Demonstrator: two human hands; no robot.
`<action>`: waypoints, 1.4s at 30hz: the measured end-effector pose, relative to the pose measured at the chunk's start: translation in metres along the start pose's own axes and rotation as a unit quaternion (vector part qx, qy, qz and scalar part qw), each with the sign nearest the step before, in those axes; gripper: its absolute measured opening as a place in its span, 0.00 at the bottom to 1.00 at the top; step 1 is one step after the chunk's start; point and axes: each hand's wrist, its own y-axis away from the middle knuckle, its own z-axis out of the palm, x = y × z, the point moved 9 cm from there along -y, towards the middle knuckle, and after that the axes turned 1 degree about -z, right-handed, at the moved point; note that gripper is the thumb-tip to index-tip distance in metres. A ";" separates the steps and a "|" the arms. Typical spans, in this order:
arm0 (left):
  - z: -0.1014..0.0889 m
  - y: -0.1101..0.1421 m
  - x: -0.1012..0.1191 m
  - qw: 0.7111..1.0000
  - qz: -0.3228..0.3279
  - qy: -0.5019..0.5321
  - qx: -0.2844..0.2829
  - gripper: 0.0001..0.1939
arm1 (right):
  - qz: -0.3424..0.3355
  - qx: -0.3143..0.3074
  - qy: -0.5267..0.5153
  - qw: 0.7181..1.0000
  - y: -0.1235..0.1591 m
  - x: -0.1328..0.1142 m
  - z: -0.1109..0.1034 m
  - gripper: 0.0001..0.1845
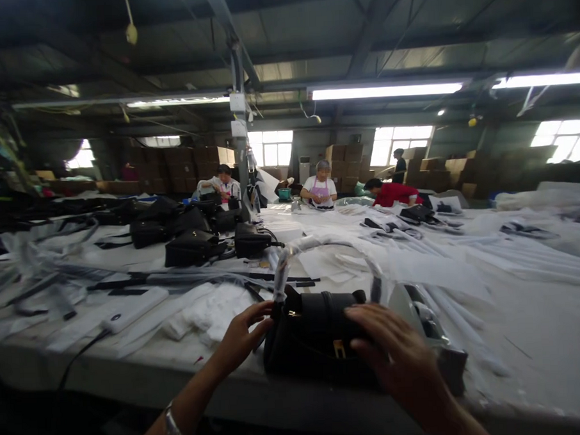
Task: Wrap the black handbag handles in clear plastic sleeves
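Observation:
A black handbag with gold fittings stands near the front edge of a long white work table. Its handle arches above it, wrapped in clear plastic. My left hand pinches the bag's left end near the handle's base. My right hand lies over the bag's right front with the fingers curled onto it. A bracelet shows on my left wrist.
Several black handbags stand at mid-table on the left. White wrapping paper and plastic sleeves cover much of the table. A white power strip lies at left. Three seated people work at the far end, cardboard boxes behind them.

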 end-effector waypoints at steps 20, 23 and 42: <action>0.075 0.015 0.016 0.963 -0.101 0.250 -0.031 0.14 | 0.108 -0.192 -0.005 0.975 -0.009 0.038 0.028 0.19; 0.079 0.016 0.017 0.963 -0.096 0.252 -0.016 0.15 | 0.146 -0.205 -0.040 0.967 -0.027 0.013 0.040 0.18; 0.097 0.013 0.020 0.968 -0.106 0.223 0.035 0.13 | 0.387 -0.141 -0.281 0.867 0.016 0.034 0.079 0.16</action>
